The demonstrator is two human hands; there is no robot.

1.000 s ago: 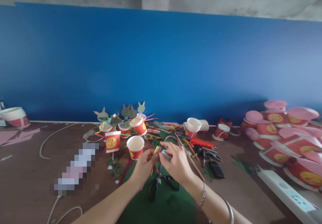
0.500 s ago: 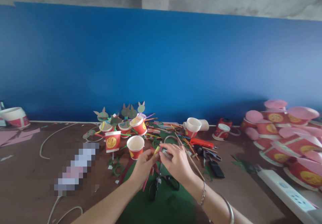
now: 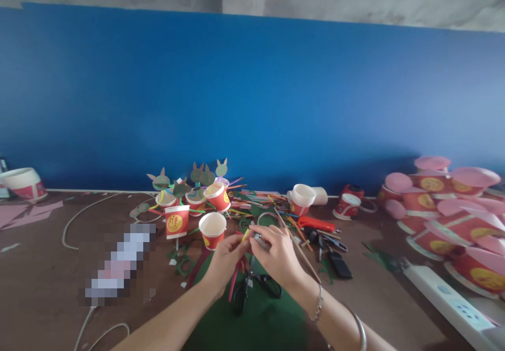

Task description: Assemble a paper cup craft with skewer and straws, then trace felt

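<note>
My left hand point(image 3: 226, 261) is closed in a pinch on a thin pink straw point(image 3: 233, 283), whose lower end hangs below the fingers. A short yellow piece point(image 3: 246, 234) sticks up at the left fingertips. Close against it is my right hand point(image 3: 276, 248), thumb and forefinger brought together; what lies between them is too small to make out. Beneath both hands, black-handled scissors point(image 3: 240, 297) rest on a sheet of dark green paper point(image 3: 252, 330). An upright red and white paper cup point(image 3: 212, 230) stands just beyond my left hand.
Several cups with paper animal heads point(image 3: 161, 181) stand behind on the left. A pile of coloured straws point(image 3: 252, 201) lies at the back. To the right are a red-handled tool point(image 3: 315, 223), a black key fob point(image 3: 339, 264), a white power strip point(image 3: 450, 301) and stacked cups with pink discs point(image 3: 430, 201).
The pink straw's lower end has swung slightly to the right and hangs steeper. Both hands stay almost in the same place, fingertips together.
</note>
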